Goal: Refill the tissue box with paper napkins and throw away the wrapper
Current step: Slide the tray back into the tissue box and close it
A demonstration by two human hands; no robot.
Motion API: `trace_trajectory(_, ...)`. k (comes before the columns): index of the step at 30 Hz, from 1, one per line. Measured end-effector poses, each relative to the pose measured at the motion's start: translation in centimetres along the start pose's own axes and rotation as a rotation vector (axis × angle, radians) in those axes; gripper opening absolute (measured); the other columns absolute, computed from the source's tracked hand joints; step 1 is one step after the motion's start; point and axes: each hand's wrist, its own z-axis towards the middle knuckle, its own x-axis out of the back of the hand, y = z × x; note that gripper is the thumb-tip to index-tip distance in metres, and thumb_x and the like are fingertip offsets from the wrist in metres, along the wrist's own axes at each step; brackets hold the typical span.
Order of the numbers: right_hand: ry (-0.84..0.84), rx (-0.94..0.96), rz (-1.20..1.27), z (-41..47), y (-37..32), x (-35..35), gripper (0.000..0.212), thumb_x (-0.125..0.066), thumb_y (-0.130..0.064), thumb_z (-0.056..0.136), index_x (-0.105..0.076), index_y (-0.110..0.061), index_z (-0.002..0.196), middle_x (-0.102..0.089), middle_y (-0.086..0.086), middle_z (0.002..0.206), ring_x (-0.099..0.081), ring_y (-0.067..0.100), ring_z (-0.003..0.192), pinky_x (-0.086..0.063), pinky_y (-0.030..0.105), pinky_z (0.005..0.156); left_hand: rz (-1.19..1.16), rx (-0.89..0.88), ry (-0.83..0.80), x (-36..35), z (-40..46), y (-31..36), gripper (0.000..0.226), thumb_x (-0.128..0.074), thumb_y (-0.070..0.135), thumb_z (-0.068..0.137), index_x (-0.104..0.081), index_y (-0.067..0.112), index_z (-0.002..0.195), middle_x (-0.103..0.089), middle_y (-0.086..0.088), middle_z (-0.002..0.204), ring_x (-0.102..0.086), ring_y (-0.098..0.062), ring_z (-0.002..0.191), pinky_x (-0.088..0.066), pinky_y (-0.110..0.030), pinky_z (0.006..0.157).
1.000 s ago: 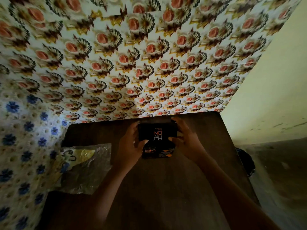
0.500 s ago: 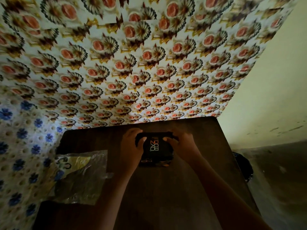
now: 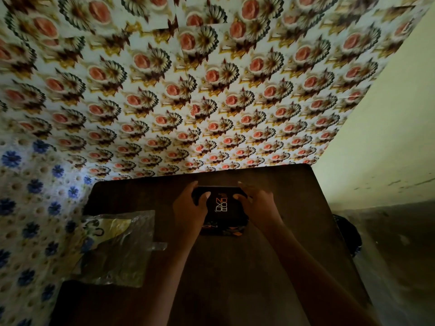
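A black tissue box (image 3: pixel 221 208) with orange and white lettering sits on the dark wooden table (image 3: pixel 235 278), near its far middle. My left hand (image 3: pixel 189 208) grips the box's left side, thumb on its top. My right hand (image 3: pixel 257 205) holds the right side, thumb on top and fingers spread at the far edge. The box's top looks closed; no napkins show. A crumpled clear plastic wrapper (image 3: pixel 117 248) with yellow print lies flat on the table's left side, apart from both hands.
Flower-patterned wallpaper rises right behind the table's far edge and along its left. A plain pale wall stands to the right. A dark round bin (image 3: pixel 347 234) sits on the floor just past the table's right edge.
The box has been lowered and pressed flat onto the table. Both hands have stayed on its sides, and the right fingers have spread. The wrapper has not moved.
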Motion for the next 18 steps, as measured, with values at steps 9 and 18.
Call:
trace_trajectory(9,0.120,-0.287,0.205,-1.7,0.2,-1.8,0.041,-0.058,-0.053,0.092,-0.069,-0.013,0.095,-0.075,0.002,0.088,-0.072,0.006,0.069,-0.057,0.016,0.051,-0.283,0.078,0.052,-0.9,-2.8,-1.6,0.020,-0.054,0.039,0.100,-0.065,0.027,0.112,-0.068,0.013,0.094,-0.070,-0.002,0.091,-0.054,-0.017,0.066)
trace_trajectory(18,0.091,-0.374,0.369,-0.6,2.8,-1.3,0.037,-0.047,-0.049,0.100,-0.066,-0.018,0.095,-0.067,0.007,0.096,-0.066,0.018,0.083,-0.056,0.030,0.069,-0.363,-0.134,0.102,-3.4,-7.9,-4.2,0.057,-0.079,0.017,0.084,-0.058,0.019,0.136,-0.063,0.003,0.132,-0.063,-0.006,0.118,-0.059,-0.023,0.087)
